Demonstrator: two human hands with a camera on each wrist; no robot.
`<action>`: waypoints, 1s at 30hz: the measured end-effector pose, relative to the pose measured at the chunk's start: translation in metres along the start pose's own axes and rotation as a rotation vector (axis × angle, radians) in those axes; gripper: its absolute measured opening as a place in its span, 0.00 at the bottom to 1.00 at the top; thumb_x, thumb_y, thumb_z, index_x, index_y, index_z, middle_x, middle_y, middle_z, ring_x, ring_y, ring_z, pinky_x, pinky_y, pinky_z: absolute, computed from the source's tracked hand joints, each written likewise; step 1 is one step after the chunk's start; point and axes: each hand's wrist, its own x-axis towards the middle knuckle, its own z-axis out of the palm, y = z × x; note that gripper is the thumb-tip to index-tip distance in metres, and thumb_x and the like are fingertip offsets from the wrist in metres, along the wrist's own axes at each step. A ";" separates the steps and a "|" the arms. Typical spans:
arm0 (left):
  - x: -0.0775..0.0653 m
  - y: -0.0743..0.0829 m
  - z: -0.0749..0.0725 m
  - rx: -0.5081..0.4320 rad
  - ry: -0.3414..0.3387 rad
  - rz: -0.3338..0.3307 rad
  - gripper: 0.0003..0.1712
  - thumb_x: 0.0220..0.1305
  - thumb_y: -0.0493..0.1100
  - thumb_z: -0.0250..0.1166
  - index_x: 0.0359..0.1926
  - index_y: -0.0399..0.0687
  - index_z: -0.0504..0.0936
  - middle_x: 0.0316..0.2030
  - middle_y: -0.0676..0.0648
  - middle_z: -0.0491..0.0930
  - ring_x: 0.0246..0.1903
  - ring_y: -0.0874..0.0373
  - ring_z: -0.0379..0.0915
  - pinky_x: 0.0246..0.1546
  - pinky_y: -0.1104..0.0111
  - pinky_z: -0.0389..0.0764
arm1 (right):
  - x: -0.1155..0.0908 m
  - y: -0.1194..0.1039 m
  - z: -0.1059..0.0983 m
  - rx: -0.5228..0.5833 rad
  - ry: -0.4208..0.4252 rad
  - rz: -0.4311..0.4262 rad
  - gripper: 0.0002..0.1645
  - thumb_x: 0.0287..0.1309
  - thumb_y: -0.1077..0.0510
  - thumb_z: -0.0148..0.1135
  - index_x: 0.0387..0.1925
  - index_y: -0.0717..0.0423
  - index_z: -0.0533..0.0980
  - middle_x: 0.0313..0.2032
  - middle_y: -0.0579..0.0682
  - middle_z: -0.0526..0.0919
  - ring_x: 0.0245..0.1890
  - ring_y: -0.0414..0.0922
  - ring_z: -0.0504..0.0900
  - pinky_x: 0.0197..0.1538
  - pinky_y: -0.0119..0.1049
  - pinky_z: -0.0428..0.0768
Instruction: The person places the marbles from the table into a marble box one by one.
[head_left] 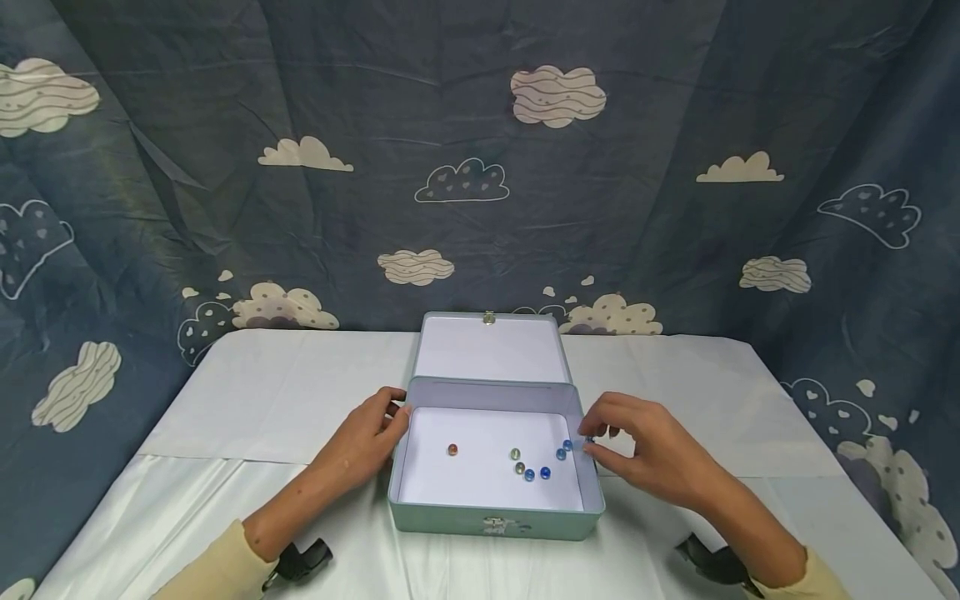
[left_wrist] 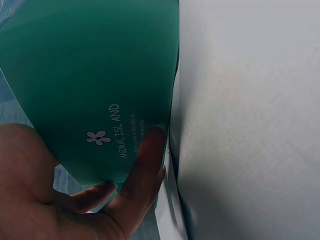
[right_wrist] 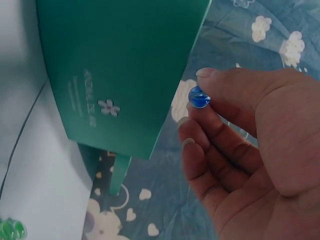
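Observation:
A shallow green tin box [head_left: 495,521] with a pale lining stands on the white-covered table, its hinged lid [head_left: 491,348] raised at the back. Inside lie one reddish-brown marble [head_left: 452,450], a greenish marble [head_left: 515,454], an olive one [head_left: 520,468] and several blue marbles [head_left: 545,473]. My left hand [head_left: 369,435] rests against the box's left side, its fingers extended along the outer wall [left_wrist: 90,65] near the back corner. Just outside the right rim, my right hand [head_left: 641,446] pinches a blue glass marble [right_wrist: 199,97] between thumb and fingertips.
A dark curtain [head_left: 465,233] with cloud prints hangs behind and beside the table [head_left: 285,400]. Black wrist devices [head_left: 303,560] hang below both sleeves. Something glossy and green [right_wrist: 11,229] shows at the lower left edge of the right wrist view.

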 end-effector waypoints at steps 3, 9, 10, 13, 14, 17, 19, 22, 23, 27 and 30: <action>0.000 0.000 0.000 -0.001 0.000 0.000 0.24 0.83 0.49 0.55 0.70 0.40 0.73 0.52 0.43 0.82 0.45 0.56 0.83 0.30 0.68 0.84 | -0.001 -0.004 0.002 0.028 -0.016 -0.022 0.22 0.55 0.64 0.82 0.42 0.34 0.84 0.41 0.32 0.84 0.41 0.36 0.82 0.44 0.31 0.87; 0.000 0.000 0.001 0.006 0.004 0.001 0.24 0.83 0.49 0.55 0.70 0.40 0.73 0.52 0.43 0.82 0.45 0.56 0.83 0.30 0.68 0.84 | -0.002 -0.007 0.003 0.041 -0.029 -0.056 0.20 0.56 0.63 0.81 0.42 0.35 0.84 0.42 0.30 0.83 0.41 0.38 0.83 0.46 0.31 0.87; 0.000 0.000 0.001 0.005 0.005 0.001 0.24 0.83 0.49 0.55 0.70 0.40 0.73 0.51 0.43 0.82 0.44 0.57 0.83 0.30 0.68 0.84 | -0.002 -0.006 0.003 0.038 -0.026 -0.060 0.21 0.56 0.63 0.81 0.42 0.35 0.84 0.41 0.30 0.83 0.41 0.37 0.83 0.46 0.31 0.87; 0.000 0.000 0.001 0.004 0.006 0.001 0.24 0.83 0.49 0.56 0.69 0.40 0.73 0.51 0.43 0.82 0.44 0.57 0.83 0.30 0.68 0.84 | -0.002 -0.002 0.003 0.036 -0.013 -0.074 0.22 0.55 0.64 0.82 0.41 0.34 0.83 0.41 0.29 0.83 0.41 0.36 0.83 0.45 0.32 0.87; 0.000 0.000 0.001 0.004 0.007 0.001 0.24 0.83 0.49 0.56 0.69 0.40 0.73 0.51 0.43 0.82 0.44 0.57 0.83 0.30 0.68 0.84 | -0.002 -0.001 0.002 0.035 -0.009 -0.078 0.23 0.54 0.65 0.82 0.41 0.34 0.83 0.41 0.29 0.82 0.40 0.36 0.82 0.45 0.32 0.87; 0.000 -0.001 0.001 0.003 0.008 0.003 0.24 0.83 0.49 0.56 0.69 0.39 0.73 0.52 0.43 0.82 0.45 0.56 0.83 0.30 0.68 0.84 | -0.001 0.004 0.001 0.033 0.000 -0.088 0.24 0.53 0.66 0.82 0.41 0.33 0.83 0.40 0.28 0.82 0.40 0.34 0.82 0.44 0.32 0.87; 0.000 -0.001 0.001 0.004 0.008 0.004 0.24 0.83 0.49 0.56 0.69 0.39 0.73 0.52 0.43 0.82 0.45 0.56 0.83 0.31 0.68 0.84 | -0.001 0.008 0.000 0.025 0.000 -0.086 0.24 0.53 0.66 0.82 0.41 0.33 0.83 0.41 0.28 0.82 0.40 0.33 0.81 0.44 0.31 0.86; 0.000 -0.001 0.001 0.006 0.010 0.005 0.24 0.83 0.49 0.56 0.69 0.39 0.73 0.52 0.43 0.82 0.46 0.56 0.83 0.31 0.68 0.84 | 0.000 0.013 -0.001 0.012 -0.005 -0.072 0.23 0.54 0.65 0.82 0.42 0.35 0.84 0.41 0.31 0.84 0.40 0.34 0.82 0.44 0.31 0.86; 0.000 -0.001 0.001 0.006 0.010 0.005 0.24 0.83 0.49 0.56 0.69 0.40 0.73 0.52 0.43 0.82 0.46 0.56 0.83 0.31 0.68 0.84 | 0.000 0.014 -0.002 0.007 -0.008 -0.064 0.22 0.54 0.64 0.82 0.42 0.36 0.84 0.41 0.32 0.84 0.40 0.35 0.82 0.44 0.30 0.86; 0.000 -0.001 0.001 0.004 0.009 0.005 0.24 0.83 0.49 0.56 0.69 0.40 0.73 0.52 0.43 0.82 0.46 0.56 0.83 0.31 0.68 0.84 | 0.000 0.022 -0.004 -0.019 -0.011 -0.036 0.19 0.54 0.64 0.82 0.42 0.40 0.85 0.40 0.35 0.85 0.38 0.38 0.82 0.42 0.32 0.86; 0.000 -0.001 0.001 0.012 0.010 0.008 0.24 0.83 0.49 0.55 0.69 0.40 0.74 0.51 0.44 0.82 0.45 0.56 0.83 0.32 0.68 0.84 | 0.001 0.029 -0.005 -0.029 -0.018 -0.027 0.17 0.54 0.64 0.81 0.41 0.43 0.86 0.39 0.36 0.85 0.37 0.41 0.83 0.40 0.33 0.86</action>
